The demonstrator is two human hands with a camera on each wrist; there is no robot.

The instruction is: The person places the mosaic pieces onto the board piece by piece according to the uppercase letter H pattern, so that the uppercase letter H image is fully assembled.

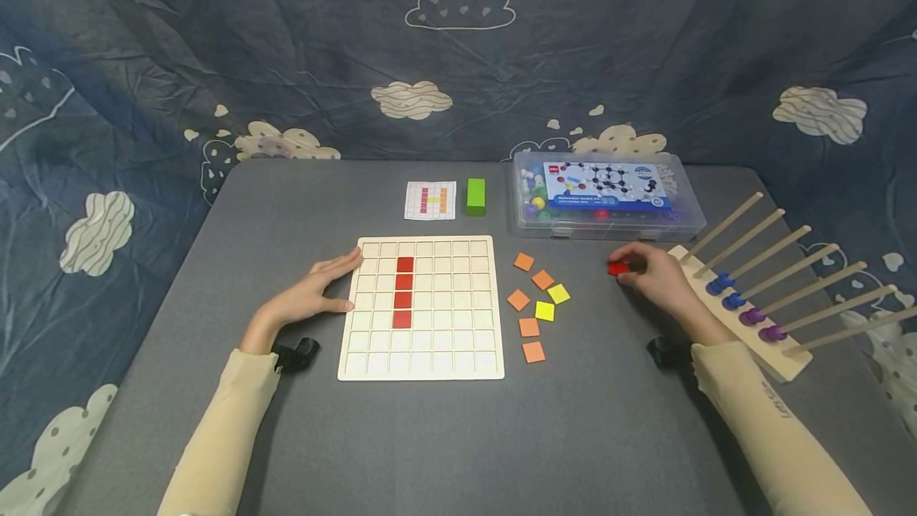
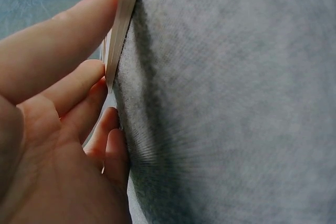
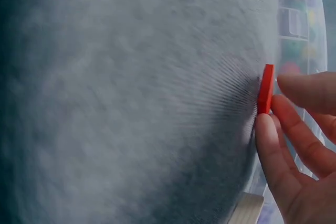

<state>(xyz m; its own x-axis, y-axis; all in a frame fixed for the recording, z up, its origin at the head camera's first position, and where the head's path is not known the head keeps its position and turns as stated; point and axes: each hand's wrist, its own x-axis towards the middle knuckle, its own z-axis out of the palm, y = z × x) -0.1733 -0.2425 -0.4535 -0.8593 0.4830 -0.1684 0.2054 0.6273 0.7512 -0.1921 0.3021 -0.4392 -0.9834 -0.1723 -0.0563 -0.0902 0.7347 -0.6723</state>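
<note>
A pale wooden grid board (image 1: 442, 349) lies on the grey table, with a column of several red square tiles (image 1: 403, 300) in its cells. My left hand (image 1: 310, 293) rests against the board's left edge, fingers stretched and thumb apart; in the left wrist view the fingertips touch the board's side (image 2: 123, 22). Well to the right of the board, my right hand (image 1: 655, 273) pinches a single red tile (image 3: 266, 88) between thumb and fingertips, low at the tabletop. Between board and right hand lie loose orange tiles (image 1: 528, 327) and two yellow tiles (image 1: 544, 310).
Behind the board are a printed pattern card (image 1: 430, 201) and a green block (image 1: 476, 197). A clear plastic box (image 1: 609, 223) of molecular model parts stands at the back right. Beside my right forearm, a wooden rack (image 1: 745, 317) with upright pegs carries blue and purple beads.
</note>
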